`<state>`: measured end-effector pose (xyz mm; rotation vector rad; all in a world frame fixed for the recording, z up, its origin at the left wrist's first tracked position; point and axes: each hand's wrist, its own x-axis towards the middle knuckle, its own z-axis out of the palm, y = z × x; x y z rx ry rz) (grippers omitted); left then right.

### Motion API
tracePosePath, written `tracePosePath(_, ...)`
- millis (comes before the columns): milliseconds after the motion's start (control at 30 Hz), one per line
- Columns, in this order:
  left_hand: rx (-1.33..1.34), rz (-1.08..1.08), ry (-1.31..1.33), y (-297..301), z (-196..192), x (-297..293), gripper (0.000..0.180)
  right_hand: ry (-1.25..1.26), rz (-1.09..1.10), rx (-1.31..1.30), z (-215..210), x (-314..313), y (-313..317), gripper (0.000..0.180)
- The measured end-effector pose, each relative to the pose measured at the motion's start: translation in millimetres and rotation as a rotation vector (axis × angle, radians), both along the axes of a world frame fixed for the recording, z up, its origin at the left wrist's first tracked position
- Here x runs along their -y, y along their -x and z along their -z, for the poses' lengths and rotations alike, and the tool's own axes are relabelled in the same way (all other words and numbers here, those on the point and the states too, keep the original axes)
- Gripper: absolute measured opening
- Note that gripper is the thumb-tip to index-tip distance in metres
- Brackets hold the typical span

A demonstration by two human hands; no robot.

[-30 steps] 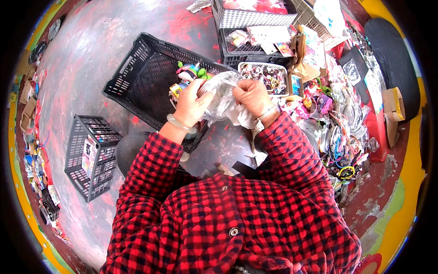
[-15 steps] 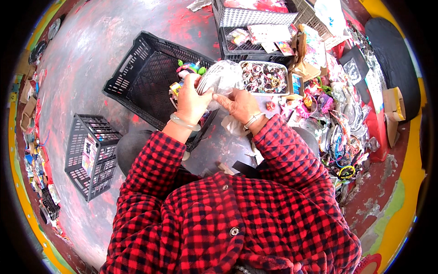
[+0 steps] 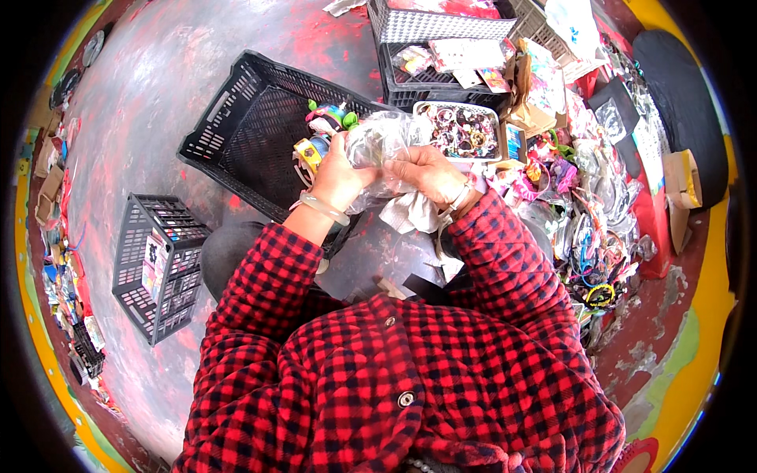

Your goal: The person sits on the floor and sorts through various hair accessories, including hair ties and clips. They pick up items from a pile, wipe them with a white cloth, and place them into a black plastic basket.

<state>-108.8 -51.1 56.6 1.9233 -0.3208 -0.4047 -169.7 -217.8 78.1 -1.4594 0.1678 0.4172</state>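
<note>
Left hand: my left hand (image 3: 341,175) is closed on the left side of a clear plastic bag (image 3: 380,143), fingers curled into the crinkled film, a pale bangle (image 3: 319,208) on that wrist.
Right hand: my right hand (image 3: 430,172) is clamped on the same bag from the right, knuckles up, fingers folded over the plastic; the two hands sit close together, almost touching.
Bag: it is bunched and lifted in front of my chest, between both hands, above the near corner of the big black crate (image 3: 256,134). What is inside I cannot tell through the creases.
Below the hands: more crumpled clear plastic and a white scrap (image 3: 408,213) hang just under my right wrist, over my lap.
Big crate: it is tilted on the painted floor (image 3: 158,87), with a few bright small items (image 3: 323,130) at its right corner, just beside my left hand.
Tray: a shallow white tray (image 3: 461,130) full of small rings and trinkets lies just beyond my right hand.
Right side: a heap of colourful trinkets and packets (image 3: 583,205) spreads along the floor.
Left side: a smaller black crate (image 3: 158,264) stands well apart from my left sleeve (image 3: 260,292).
Far edge: another dark crate (image 3: 441,71) holds flat packets.
</note>
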Motion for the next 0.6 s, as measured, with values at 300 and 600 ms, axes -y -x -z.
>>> tracePosePath(300,0.382,0.049,-0.094,-12,5,-8,0.065,-0.437,0.174,-0.043,8,-2,6,0.016)
tracePosePath(600,0.221,0.085,-0.071,-17,-15,-12,0.066,-0.72,0.108,0.007,-3,9,8,0.02)
